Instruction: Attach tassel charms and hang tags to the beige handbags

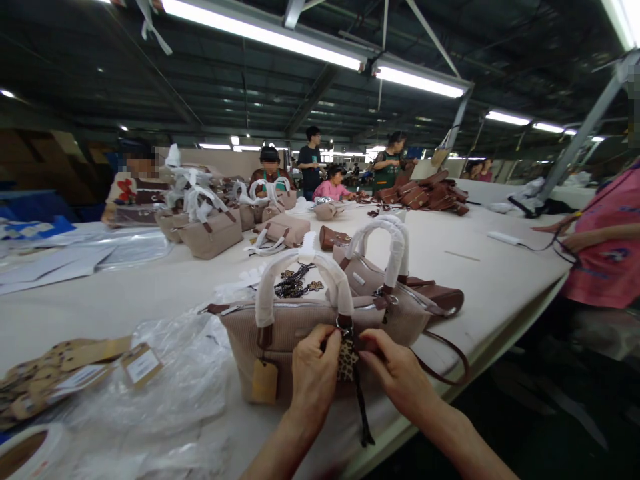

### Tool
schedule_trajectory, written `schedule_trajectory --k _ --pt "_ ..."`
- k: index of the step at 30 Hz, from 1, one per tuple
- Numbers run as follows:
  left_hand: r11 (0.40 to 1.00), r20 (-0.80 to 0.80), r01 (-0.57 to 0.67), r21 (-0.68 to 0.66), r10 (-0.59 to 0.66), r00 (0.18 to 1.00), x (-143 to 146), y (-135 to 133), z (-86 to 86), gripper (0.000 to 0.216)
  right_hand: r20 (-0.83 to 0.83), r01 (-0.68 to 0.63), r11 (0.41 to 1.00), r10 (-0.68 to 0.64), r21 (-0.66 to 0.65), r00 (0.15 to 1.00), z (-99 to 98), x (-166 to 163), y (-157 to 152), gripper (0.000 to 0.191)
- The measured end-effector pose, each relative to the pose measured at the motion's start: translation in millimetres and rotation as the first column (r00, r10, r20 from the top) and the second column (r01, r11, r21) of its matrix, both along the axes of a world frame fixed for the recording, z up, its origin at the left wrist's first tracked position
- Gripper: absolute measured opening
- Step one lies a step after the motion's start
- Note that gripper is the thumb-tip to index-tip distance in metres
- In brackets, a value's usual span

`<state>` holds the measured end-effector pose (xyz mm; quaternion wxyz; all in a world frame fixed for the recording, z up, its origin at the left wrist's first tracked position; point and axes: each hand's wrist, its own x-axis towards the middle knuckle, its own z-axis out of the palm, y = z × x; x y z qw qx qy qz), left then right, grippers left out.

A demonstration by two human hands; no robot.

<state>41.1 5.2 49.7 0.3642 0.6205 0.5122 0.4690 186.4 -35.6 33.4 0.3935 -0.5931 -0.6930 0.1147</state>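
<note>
A beige corduroy handbag (300,333) stands upright near the table's front edge, its handles wrapped in white foam. My left hand (313,373) and my right hand (397,373) are both pinched on a leopard-print charm (347,363) that hangs from the metal ring at the base of the front handle. A dark cord dangles below the charm. A tan tag (264,381) hangs on the bag's left side. A second handbag (390,280) stands just behind the first one.
Crumpled clear plastic (165,387) and leopard-print tags (60,370) lie to the left, with a tape roll (30,450) at the lower left. More bags (210,230) stand further back. Several people work around the long table (500,287); a person in pink (607,247) is at the right.
</note>
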Motion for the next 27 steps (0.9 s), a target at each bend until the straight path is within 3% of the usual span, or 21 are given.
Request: schedule_trajectory --k 4,7,9,12,14,17,20,23,27 --pt "0.999 0.078 -0.039 0.036 0.036 0.996 -6 0 0.4 0.015 -0.387 -0.122 0.983 0.061 -0.136 0.92 3.3 7 -10 0.01" --pt "0.994 0.15 -0.085 0.074 0.073 0.986 -10 -2 5.1 0.014 -0.668 -0.266 0.936 0.046 -0.232 0.743 7.3 11 -18 0.014" --pt "0.997 0.29 -0.074 -0.005 0.072 0.954 -12 -2 10.2 0.016 -0.815 -0.333 0.91 -0.009 -0.247 0.579 10.3 12 -22 0.017" --pt "0.978 0.604 0.072 -0.196 0.063 0.795 -13 0 17.1 0.018 -0.932 -0.407 0.895 -0.028 -0.184 0.361 13.4 11 -24 0.02" --pt "0.959 0.719 0.155 -0.237 0.066 0.692 -11 3 18.7 0.022 -0.945 -0.415 0.896 -0.012 -0.156 0.328 13.1 8 -23 0.022" --pt "0.961 0.727 0.137 -0.241 0.085 0.681 -9 6 15.0 0.026 -0.899 -0.326 0.928 -0.022 -0.181 0.437 9.7 4 -19 0.022" --pt "0.969 0.645 0.07 -0.237 0.103 0.757 -6 7 7.0 0.025 -0.775 -0.155 0.973 -0.036 -0.171 0.631 6.5 1 -12 0.02" --pt "0.976 0.526 0.054 -0.21 0.066 0.848 -6 8 0.2 0.018 -0.571 -0.02 0.999 0.037 0.035 0.82 6.2 -3 -6 0.016" --pt "0.977 0.38 0.077 -0.201 0.005 0.925 -7 9 -3.3 0.007 -0.285 -0.012 0.976 0.076 0.217 0.955 7.9 -13 2 0.015"
